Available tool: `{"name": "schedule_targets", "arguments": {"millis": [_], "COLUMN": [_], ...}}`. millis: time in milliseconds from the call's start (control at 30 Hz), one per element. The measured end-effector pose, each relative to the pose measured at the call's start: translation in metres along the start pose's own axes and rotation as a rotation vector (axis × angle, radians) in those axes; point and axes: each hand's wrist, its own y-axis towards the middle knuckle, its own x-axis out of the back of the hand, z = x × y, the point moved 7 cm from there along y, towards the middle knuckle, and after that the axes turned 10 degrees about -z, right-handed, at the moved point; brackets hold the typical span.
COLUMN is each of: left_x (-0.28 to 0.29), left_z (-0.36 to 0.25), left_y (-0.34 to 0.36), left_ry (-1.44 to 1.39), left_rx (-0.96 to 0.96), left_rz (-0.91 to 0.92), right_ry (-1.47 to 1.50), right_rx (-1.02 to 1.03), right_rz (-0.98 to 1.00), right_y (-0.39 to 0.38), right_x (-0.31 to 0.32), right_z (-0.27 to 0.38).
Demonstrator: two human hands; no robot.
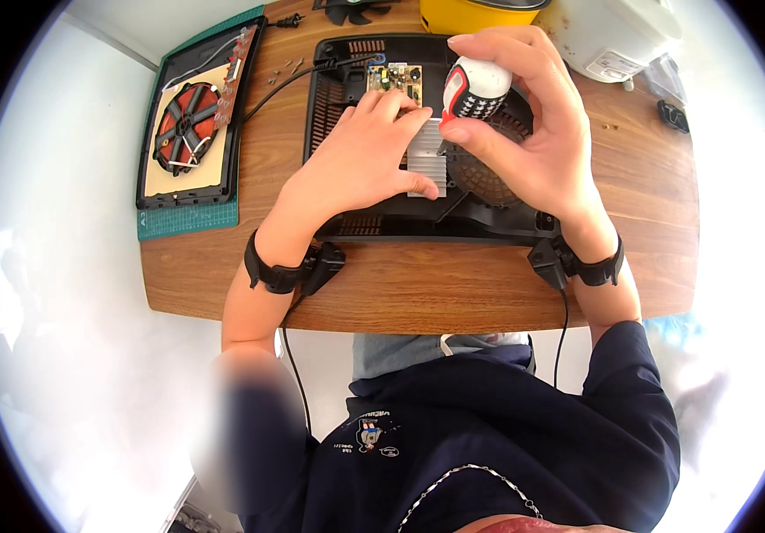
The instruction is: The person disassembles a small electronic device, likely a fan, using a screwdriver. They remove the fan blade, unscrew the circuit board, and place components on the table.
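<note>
A black plastic appliance base (382, 226) with vents and a round fan grille lies open on the table in front of me. Inside it are a circuit board (409, 73) and a ribbed silver heat sink (428, 164). My left hand (360, 155) rests over these two, palm down, fingers apart and holding nothing. Its thumb touches the heat sink, while its fingertips are at the board's near edge. Above the fan grille, my right hand (547, 133) grips a rounded white, red and black thing (486, 87) between thumb and fingers. Its lower end is hidden, so its kind is unclear.
A black cover with a red and black coil (189, 129) lies at left on a green cutting mat (196, 220). Loose screws (286, 69) and a black cable lie nearby. At the back are a fan (356, 11), a yellow container (476, 16) and a white appliance (618, 35).
</note>
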Motion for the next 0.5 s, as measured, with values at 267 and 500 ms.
{"name": "schedule_targets", "arguments": {"millis": [267, 500], "left_x": [0.013, 0.009], "left_z": [-0.005, -0.007], "left_y": [0.007, 0.013], "left_ry": [-0.184, -0.336], "left_rx": [-0.033, 0.003], "left_rz": [-0.102, -0.113], "right_ry": [0.187, 0.226], "right_rx": [-0.032, 0.033], "right_rz": [-0.084, -0.129], "right_y": [-0.002, 0.0], "right_x": [0.001, 0.01], "right_z": [0.006, 0.013]}}
